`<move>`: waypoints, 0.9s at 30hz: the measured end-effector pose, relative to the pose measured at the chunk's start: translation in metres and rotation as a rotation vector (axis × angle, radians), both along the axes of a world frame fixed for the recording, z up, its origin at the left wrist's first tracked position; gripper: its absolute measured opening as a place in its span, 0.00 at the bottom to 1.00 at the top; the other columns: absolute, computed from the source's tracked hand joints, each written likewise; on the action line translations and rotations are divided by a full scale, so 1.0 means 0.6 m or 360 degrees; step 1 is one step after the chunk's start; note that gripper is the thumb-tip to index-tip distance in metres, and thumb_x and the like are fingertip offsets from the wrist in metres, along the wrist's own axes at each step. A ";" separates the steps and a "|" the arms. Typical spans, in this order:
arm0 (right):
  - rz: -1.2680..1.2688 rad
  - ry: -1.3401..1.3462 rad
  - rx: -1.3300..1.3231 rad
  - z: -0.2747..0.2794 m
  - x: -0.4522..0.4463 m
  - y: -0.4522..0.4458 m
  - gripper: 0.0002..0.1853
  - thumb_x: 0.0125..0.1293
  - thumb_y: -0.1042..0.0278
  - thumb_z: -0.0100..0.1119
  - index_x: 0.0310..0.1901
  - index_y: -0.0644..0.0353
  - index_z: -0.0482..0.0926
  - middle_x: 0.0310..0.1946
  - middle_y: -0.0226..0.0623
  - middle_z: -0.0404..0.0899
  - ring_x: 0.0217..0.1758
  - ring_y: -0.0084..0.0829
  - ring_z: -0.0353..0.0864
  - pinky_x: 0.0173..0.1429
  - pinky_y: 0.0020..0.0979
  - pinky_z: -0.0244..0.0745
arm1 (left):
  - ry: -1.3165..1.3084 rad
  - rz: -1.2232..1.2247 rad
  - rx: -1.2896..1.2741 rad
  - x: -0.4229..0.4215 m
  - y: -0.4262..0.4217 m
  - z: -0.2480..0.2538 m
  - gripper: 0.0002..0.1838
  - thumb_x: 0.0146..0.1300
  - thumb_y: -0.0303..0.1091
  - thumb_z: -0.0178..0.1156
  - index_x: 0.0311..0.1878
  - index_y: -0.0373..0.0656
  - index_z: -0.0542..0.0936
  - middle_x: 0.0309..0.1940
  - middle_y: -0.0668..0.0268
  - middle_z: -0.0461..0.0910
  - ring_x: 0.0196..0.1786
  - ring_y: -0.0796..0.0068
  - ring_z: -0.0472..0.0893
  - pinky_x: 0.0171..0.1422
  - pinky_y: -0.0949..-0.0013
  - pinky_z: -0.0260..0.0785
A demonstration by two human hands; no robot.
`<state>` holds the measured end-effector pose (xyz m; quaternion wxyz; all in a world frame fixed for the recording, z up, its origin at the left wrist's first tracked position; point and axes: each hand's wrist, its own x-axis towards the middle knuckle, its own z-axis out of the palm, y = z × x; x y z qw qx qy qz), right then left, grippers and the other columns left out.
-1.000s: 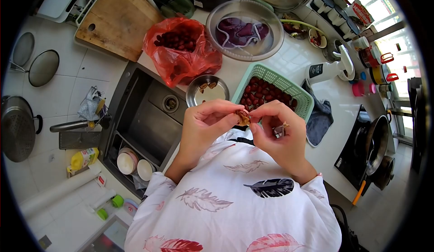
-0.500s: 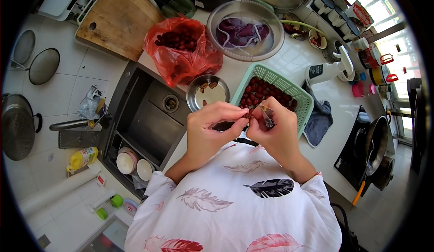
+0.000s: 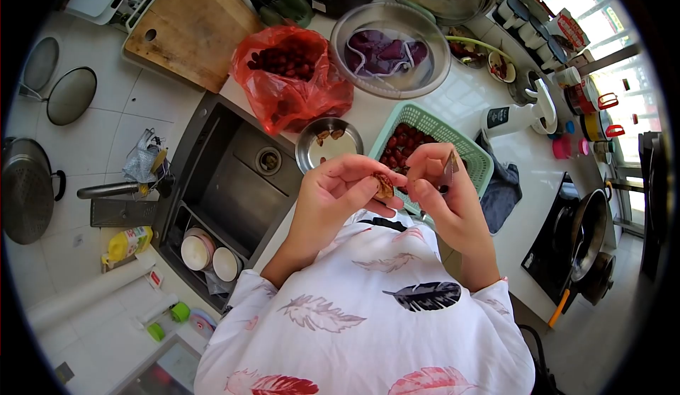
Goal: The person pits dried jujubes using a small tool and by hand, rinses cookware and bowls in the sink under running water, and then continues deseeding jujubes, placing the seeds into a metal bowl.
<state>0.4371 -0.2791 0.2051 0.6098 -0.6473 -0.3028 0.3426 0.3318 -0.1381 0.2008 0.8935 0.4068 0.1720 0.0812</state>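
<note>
My left hand [image 3: 340,189] pinches an opened red date [image 3: 383,185], its brownish inside showing between thumb and fingers. Close beside it, my right hand [image 3: 450,193] has its fingers curled around a small pointed metal blade [image 3: 450,167] that sticks up; its handle is mostly hidden. Behind my right hand stands a green plastic basket [image 3: 482,160] with whole red dates [image 3: 405,142] in it, partly covered by my fingers. Beyond my left hand a steel bowl [image 3: 343,147] contains several opened date pieces [image 3: 323,137].
A red plastic bag [image 3: 265,101] of dark red dates lies open beyond the bowl, near a basin [image 3: 338,75] with purple cloth in water. To the left is the sink [image 3: 237,158] with cups. A spray bottle [image 3: 506,116], dark cloth [image 3: 501,204] and stove [image 3: 549,243] are right.
My hands have moved apart slightly. The date in my left hand now shows spread open, and the right hand with the blade has shifted right, the blade pointing up.
</note>
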 end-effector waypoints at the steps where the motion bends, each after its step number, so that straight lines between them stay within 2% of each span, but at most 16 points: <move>1: -0.0089 -0.0063 0.0083 0.004 -0.003 -0.003 0.14 0.55 0.77 0.52 0.44 0.63 0.66 0.30 0.33 0.70 0.32 0.17 0.68 0.30 0.18 0.62 | 0.0001 0.0004 0.0000 -0.001 0.000 0.003 0.10 0.57 0.21 0.52 0.43 0.34 0.75 0.35 0.56 0.79 0.31 0.73 0.79 0.39 0.73 0.75; 2: -0.0055 -0.0449 -0.0012 0.023 -0.002 -0.009 0.13 0.56 0.76 0.50 0.45 0.63 0.66 0.31 0.36 0.69 0.31 0.25 0.69 0.31 0.23 0.64 | 0.0005 0.0008 0.0069 -0.003 -0.001 0.005 0.12 0.56 0.21 0.52 0.44 0.34 0.74 0.35 0.55 0.79 0.32 0.73 0.79 0.39 0.73 0.75; 3: -0.0054 -0.0448 -0.0013 0.026 0.001 -0.011 0.13 0.56 0.76 0.50 0.45 0.63 0.66 0.31 0.36 0.69 0.31 0.25 0.69 0.31 0.23 0.64 | 0.0008 0.0010 0.0139 -0.004 0.000 0.006 0.13 0.56 0.21 0.52 0.46 0.34 0.73 0.36 0.55 0.79 0.32 0.74 0.79 0.38 0.73 0.75; 4: -0.0027 -0.0721 0.0011 0.027 0.005 -0.012 0.13 0.57 0.76 0.49 0.45 0.63 0.66 0.30 0.37 0.68 0.30 0.29 0.68 0.32 0.26 0.64 | 0.0008 0.0011 0.0138 -0.005 0.002 0.007 0.13 0.56 0.21 0.52 0.46 0.34 0.73 0.36 0.55 0.79 0.32 0.74 0.79 0.38 0.73 0.75; 5: 0.0000 -0.0994 0.0037 0.029 0.008 -0.013 0.12 0.57 0.76 0.47 0.44 0.63 0.67 0.29 0.37 0.67 0.29 0.34 0.67 0.32 0.29 0.64 | -0.0018 -0.0063 0.0211 -0.007 0.007 0.008 0.14 0.58 0.21 0.52 0.49 0.34 0.72 0.38 0.55 0.78 0.36 0.73 0.79 0.42 0.72 0.74; 6: 0.0060 -0.1142 -0.0048 0.039 0.009 -0.015 0.12 0.55 0.81 0.47 0.43 0.63 0.68 0.28 0.39 0.67 0.29 0.38 0.67 0.34 0.33 0.65 | -0.0044 -0.0135 0.0285 -0.007 0.009 0.010 0.15 0.61 0.22 0.51 0.51 0.34 0.71 0.41 0.56 0.77 0.39 0.73 0.79 0.46 0.70 0.74; 11: -0.0068 -0.0962 -0.0051 0.026 -0.006 -0.016 0.17 0.48 0.85 0.52 0.42 0.63 0.69 0.21 0.38 0.66 0.23 0.37 0.68 0.29 0.33 0.66 | -0.0130 -0.0095 0.0283 -0.009 0.001 0.008 0.14 0.61 0.22 0.53 0.51 0.34 0.72 0.40 0.57 0.77 0.40 0.74 0.78 0.46 0.72 0.73; 13: -0.0079 -0.1178 0.0149 0.018 -0.005 -0.019 0.17 0.47 0.84 0.54 0.42 0.63 0.71 0.19 0.35 0.67 0.19 0.34 0.68 0.23 0.31 0.64 | -0.0223 -0.0102 0.0318 -0.009 -0.002 0.004 0.14 0.60 0.22 0.53 0.50 0.34 0.72 0.40 0.58 0.77 0.40 0.74 0.78 0.46 0.73 0.73; 14: -0.0084 -0.1176 0.0148 0.021 -0.001 -0.021 0.17 0.47 0.84 0.54 0.42 0.63 0.71 0.19 0.35 0.67 0.19 0.34 0.68 0.23 0.31 0.64 | -0.0292 -0.0072 0.0472 -0.006 -0.004 0.004 0.12 0.60 0.21 0.53 0.48 0.33 0.73 0.41 0.58 0.76 0.40 0.74 0.77 0.45 0.73 0.73; 16: 0.0076 -0.1731 0.0035 0.031 0.008 -0.026 0.15 0.46 0.84 0.56 0.39 0.64 0.73 0.20 0.34 0.68 0.18 0.30 0.68 0.18 0.28 0.60 | -0.0361 -0.0044 0.0624 -0.006 -0.006 0.006 0.11 0.60 0.19 0.52 0.46 0.32 0.74 0.41 0.57 0.75 0.39 0.74 0.77 0.45 0.74 0.73; 17: 0.0074 -0.1729 0.0033 0.033 0.007 -0.028 0.15 0.46 0.84 0.56 0.39 0.64 0.73 0.20 0.34 0.68 0.18 0.30 0.68 0.18 0.28 0.60 | -0.0317 -0.0035 0.0501 -0.008 -0.007 0.009 0.10 0.58 0.17 0.52 0.44 0.31 0.75 0.41 0.57 0.75 0.41 0.73 0.77 0.46 0.73 0.73; 19: 0.0043 -0.1343 0.0006 0.036 0.002 -0.034 0.12 0.47 0.83 0.57 0.36 0.65 0.74 0.19 0.33 0.68 0.16 0.27 0.67 0.16 0.27 0.58 | -0.0275 -0.0031 0.0380 -0.010 -0.009 0.009 0.09 0.57 0.14 0.53 0.41 0.31 0.75 0.42 0.56 0.74 0.42 0.71 0.77 0.46 0.72 0.73; 22: -0.0063 -0.1088 0.0005 0.043 -0.022 -0.035 0.08 0.52 0.82 0.55 0.35 0.66 0.73 0.19 0.34 0.70 0.14 0.27 0.67 0.17 0.27 0.60 | -0.0459 0.0105 0.0515 -0.005 -0.017 -0.004 0.12 0.53 0.11 0.54 0.41 0.31 0.74 0.42 0.53 0.75 0.43 0.69 0.78 0.48 0.69 0.74; 24: -0.0108 -0.0941 -0.0030 0.051 -0.035 -0.028 0.05 0.55 0.82 0.52 0.34 0.67 0.72 0.20 0.36 0.72 0.15 0.28 0.69 0.19 0.26 0.64 | -0.0611 0.0364 0.0635 0.001 -0.023 -0.009 0.14 0.51 0.10 0.55 0.43 0.32 0.73 0.43 0.50 0.76 0.44 0.67 0.79 0.49 0.67 0.74; 27: -0.0188 -0.0858 0.0058 0.039 -0.051 -0.013 0.06 0.55 0.82 0.52 0.35 0.67 0.72 0.20 0.37 0.73 0.15 0.30 0.70 0.19 0.26 0.64 | -0.0589 0.0426 0.0841 0.005 -0.030 -0.008 0.14 0.52 0.12 0.56 0.43 0.32 0.71 0.43 0.48 0.77 0.42 0.66 0.80 0.48 0.67 0.74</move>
